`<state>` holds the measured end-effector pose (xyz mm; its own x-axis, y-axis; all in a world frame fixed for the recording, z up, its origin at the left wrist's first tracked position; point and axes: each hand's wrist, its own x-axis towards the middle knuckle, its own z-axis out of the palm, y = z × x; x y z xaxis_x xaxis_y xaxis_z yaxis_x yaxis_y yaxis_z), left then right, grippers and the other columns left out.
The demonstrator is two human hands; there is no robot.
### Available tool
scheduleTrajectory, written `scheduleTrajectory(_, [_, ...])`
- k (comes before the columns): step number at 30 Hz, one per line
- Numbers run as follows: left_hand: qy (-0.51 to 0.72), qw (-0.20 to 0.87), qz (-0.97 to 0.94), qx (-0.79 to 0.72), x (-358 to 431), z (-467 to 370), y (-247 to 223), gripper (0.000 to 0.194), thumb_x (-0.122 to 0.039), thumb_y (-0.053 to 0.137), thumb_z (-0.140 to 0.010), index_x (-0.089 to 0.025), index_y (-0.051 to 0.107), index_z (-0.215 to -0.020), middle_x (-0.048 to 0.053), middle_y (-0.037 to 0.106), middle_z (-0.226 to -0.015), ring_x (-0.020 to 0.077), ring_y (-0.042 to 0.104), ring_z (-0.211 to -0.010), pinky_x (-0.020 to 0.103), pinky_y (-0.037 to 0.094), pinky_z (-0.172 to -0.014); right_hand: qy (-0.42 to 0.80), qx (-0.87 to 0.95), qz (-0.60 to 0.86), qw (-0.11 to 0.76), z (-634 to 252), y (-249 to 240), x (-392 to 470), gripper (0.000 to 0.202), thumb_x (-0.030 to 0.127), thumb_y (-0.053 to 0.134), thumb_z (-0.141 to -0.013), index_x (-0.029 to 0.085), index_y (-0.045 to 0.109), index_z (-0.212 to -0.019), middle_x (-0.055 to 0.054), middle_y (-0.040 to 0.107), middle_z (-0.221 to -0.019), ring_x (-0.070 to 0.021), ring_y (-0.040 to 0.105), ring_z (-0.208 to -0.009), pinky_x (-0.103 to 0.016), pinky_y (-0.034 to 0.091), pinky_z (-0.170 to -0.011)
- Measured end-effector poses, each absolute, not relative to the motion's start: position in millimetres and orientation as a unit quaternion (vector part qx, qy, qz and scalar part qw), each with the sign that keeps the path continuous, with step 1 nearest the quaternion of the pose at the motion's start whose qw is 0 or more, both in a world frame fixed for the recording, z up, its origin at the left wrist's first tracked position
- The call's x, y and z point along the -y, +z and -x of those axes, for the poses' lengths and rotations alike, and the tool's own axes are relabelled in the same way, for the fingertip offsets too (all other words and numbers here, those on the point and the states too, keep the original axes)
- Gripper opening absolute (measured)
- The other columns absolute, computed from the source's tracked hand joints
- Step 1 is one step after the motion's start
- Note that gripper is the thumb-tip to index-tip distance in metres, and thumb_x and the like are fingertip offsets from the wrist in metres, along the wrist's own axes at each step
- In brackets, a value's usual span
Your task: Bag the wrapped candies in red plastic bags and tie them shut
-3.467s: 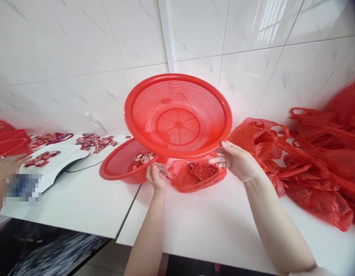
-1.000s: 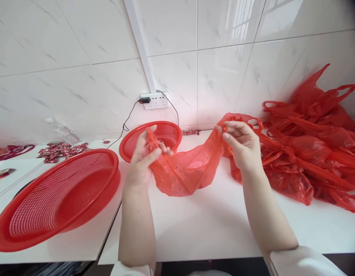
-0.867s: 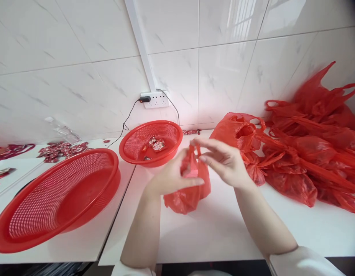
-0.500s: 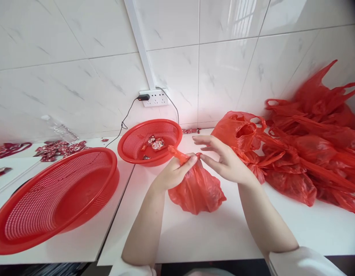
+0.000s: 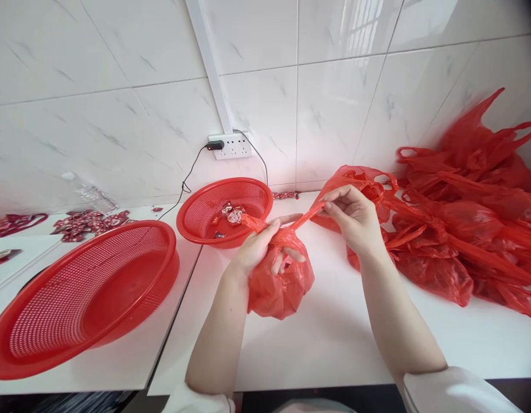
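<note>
A red plastic bag [image 5: 280, 289] rests on the white table in front of me, its neck gathered. My left hand [image 5: 259, 246] grips the gathered neck, thumb on top and some fingers showing behind or through the thin plastic. One twisted end sticks out to the left of that thumb. To the right, my right hand [image 5: 354, 221] pinches the tip of the other bag handle [image 5: 308, 215] and holds it stretched up and away from the bag. What the bag contains cannot be made out.
Behind my left hand stands a small red basket [image 5: 192, 221] with several wrapped packets [image 5: 235, 215]. A large red basket [image 5: 132, 281] is at the left, near more packets [image 5: 82, 225] and a clear bottle [image 5: 91, 192]. Red bags [image 5: 476, 223] pile up at the right. A power strip [image 5: 237, 147] is on the wall.
My right hand has moved up and right, from open beside the bag's neck to pinching a handle and drawing it out. My left hand has shifted slightly left, and the bag has turned with it.
</note>
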<state>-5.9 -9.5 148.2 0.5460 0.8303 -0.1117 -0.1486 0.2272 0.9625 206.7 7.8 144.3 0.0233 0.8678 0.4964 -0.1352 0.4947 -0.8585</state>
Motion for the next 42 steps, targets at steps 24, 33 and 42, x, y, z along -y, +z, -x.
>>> scheduleTrajectory(24, [0.356,0.764,-0.457,-0.283,9.8,7.1,152.4,0.034,-0.048,0.044,-0.094,-0.020,0.062,-0.093,-0.008,0.039,-0.049,0.0025,0.027,-0.033,0.018,0.046,-0.044,0.505,0.733,0.184,0.417,-190.2,144.6,4.0,0.035,0.021,0.057,-0.090,0.026,0.051,-0.124,-0.007,0.052,-0.131,-0.0218,0.051,-0.123,-0.044,0.043,-0.104])
scheduleTrajectory(33, [0.333,0.733,-0.513,-0.299,15.2,6.1,155.8,0.041,-0.054,0.046,-0.091,-0.018,0.064,-0.084,-0.006,0.044,-0.047,0.0039,0.032,-0.033,0.022,0.049,-0.047,0.481,0.743,0.177,0.431,-179.9,140.8,6.8,0.063,0.012,0.060,-0.082,0.031,0.039,-0.138,-0.004,0.054,-0.109,-0.0177,0.059,-0.104,-0.041,0.049,-0.099])
scheduleTrajectory(42, [0.472,0.483,-0.613,-0.410,16.1,6.3,158.2,0.043,-0.050,0.044,-0.094,-0.017,0.069,-0.085,0.001,0.061,-0.064,0.0116,0.058,-0.056,0.026,0.050,-0.064,0.490,0.716,0.243,0.433,-182.1,134.1,4.2,0.063,0.010,0.058,-0.081,0.032,0.039,-0.137,-0.005,0.048,-0.115,-0.0132,0.060,-0.086,-0.032,0.055,-0.078])
